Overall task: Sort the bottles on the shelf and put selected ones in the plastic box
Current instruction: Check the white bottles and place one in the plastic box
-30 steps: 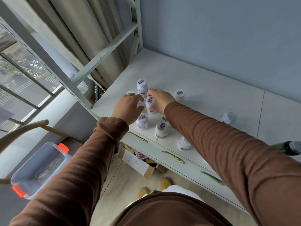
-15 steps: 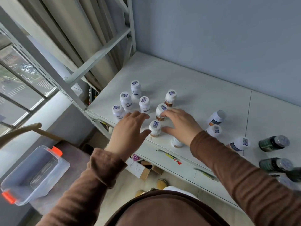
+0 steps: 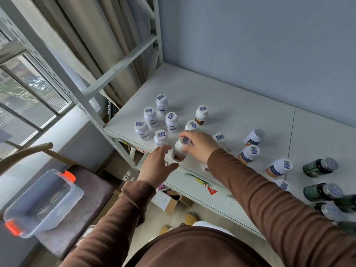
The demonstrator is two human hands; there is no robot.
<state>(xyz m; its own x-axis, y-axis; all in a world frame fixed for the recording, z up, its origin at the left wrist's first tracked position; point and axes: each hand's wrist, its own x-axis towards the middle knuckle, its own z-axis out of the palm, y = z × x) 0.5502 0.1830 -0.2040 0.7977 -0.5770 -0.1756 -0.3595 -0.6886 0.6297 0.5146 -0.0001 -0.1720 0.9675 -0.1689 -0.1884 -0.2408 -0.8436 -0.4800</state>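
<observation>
At the lower left of the frame, a clear plastic box (image 3: 41, 204) with orange latches is sitting open on a dark stool (image 3: 90, 191), well apart from the shelving. Moving right, a person in brown sleeves is leaning over a white shelf (image 3: 240, 105). Their left hand (image 3: 157, 164) is hovering at the shelf's front edge, fingers spread and holding nothing, just beside a bottle. The right hand (image 3: 199, 144) is gripping that white-capped brown bottle (image 3: 180, 151) from above by its cap, tilting it slightly. Behind the hands, toward the centre of the frame, a cluster of upright white bottles (image 3: 152, 117) with barcode stickers on their caps is standing near the shelf's left end. Further right, more white bottles with orange bases (image 3: 248, 154) are lying tilted on the shelf. At the far right edge, several dark green bottles (image 3: 319, 167) with silver caps are lying on their sides.
</observation>
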